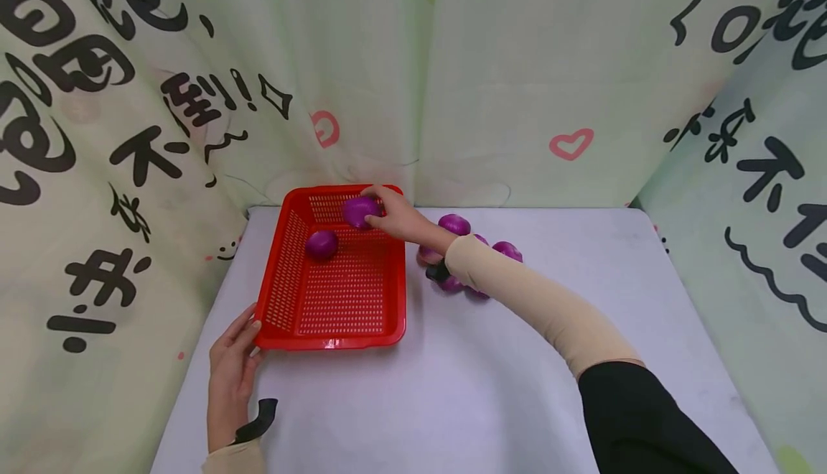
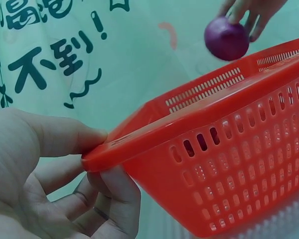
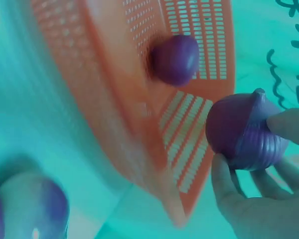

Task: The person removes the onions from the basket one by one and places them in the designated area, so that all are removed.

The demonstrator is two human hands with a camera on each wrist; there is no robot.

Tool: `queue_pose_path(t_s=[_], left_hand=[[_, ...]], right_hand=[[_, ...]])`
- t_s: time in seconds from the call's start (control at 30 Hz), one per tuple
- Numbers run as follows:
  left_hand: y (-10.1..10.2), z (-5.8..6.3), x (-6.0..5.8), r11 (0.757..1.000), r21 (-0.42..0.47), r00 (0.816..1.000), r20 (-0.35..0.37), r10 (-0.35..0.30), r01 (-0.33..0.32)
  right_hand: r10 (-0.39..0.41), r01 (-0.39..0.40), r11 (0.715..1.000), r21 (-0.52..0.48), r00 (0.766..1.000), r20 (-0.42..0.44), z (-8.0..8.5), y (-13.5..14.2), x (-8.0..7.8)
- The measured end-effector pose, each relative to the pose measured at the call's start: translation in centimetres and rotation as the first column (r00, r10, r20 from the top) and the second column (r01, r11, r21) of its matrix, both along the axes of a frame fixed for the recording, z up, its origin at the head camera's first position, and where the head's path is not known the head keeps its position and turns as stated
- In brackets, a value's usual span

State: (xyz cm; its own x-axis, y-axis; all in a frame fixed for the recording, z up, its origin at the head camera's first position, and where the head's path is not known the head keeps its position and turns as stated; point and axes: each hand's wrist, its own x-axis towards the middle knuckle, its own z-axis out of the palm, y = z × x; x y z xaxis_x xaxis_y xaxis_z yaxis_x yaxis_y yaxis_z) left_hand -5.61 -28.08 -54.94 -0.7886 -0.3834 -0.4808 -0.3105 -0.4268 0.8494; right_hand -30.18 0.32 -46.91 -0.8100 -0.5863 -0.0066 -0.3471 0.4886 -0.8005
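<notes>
A red plastic basket (image 1: 342, 287) with slotted walls stands at the table's left. My left hand (image 1: 235, 359) pinches its near left corner, thumb over the rim (image 2: 154, 122) and fingers beneath. My right hand (image 1: 403, 217) holds a purple onion (image 3: 246, 132) between thumb and fingertips; in the left wrist view that onion appears above the far rim. Inside the basket lies another purple onion (image 1: 321, 245), toward the left wall. Several more onions (image 1: 454, 224) are grouped on the table right of the basket, partly hidden by my right forearm.
The white table (image 1: 549, 388) has its far edge against a pale green curtain (image 1: 517, 86) printed with black writing and pink hearts. Curtain also hangs along both sides. My right sleeve (image 1: 543, 301) crosses over the table near the grouped onions.
</notes>
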Motion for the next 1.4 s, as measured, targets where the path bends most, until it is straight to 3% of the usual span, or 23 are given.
queue_pose_path(t_s=[0.23, 0.4, 0.5, 0.77, 0.9, 1.2, 1.4], left_hand=[[-0.1, 0.0, -0.1, 1.0, 0.028, 1.0, 0.005, 0.002, -0.002], [-0.1, 0.1, -0.1, 1.0, 0.031, 1.0, 0.014, 0.003, -0.003], [-0.1, 0.1, -0.2, 1.0, 0.03, 1.0, 0.015, 0.007, -0.007], [-0.1, 0.2, -0.2, 0.999, 0.033, 1.0, 0.014, 0.005, -0.006], [0.0, 0.1, -0.1, 0.999, 0.033, 1.0, 0.014, 0.007, -0.007], [-0.1, 0.3, 0.1, 0.999, 0.034, 1.0, 0.004, 0.023, -0.024], [-0.1, 0.1, 0.1, 0.999, 0.038, 1.0, -0.013, 0.009, -0.008]], right_hand=[[0.038, -0.045, 0.994, -0.098, 0.997, -0.072, 0.5, 4.5, 0.2], [0.04, -0.067, 0.99, -0.122, 0.977, -0.209, 0.3, 7.4, 0.0], [0.022, -0.052, 0.992, -0.117, 0.969, -0.246, 0.2, 9.2, 0.1], [-0.077, 0.048, 0.989, -0.139, 0.975, -0.206, -1.0, 14.2, -0.4], [-0.131, 0.113, 0.989, -0.095, 0.968, -0.215, -1.8, 16.5, -0.7], [-0.238, 0.231, 0.971, -0.058, 0.955, -0.176, -3.6, 20.0, -1.8], [-0.253, 0.26, 0.965, 0.019, 0.954, -0.163, -5.3, 21.6, -2.2]])
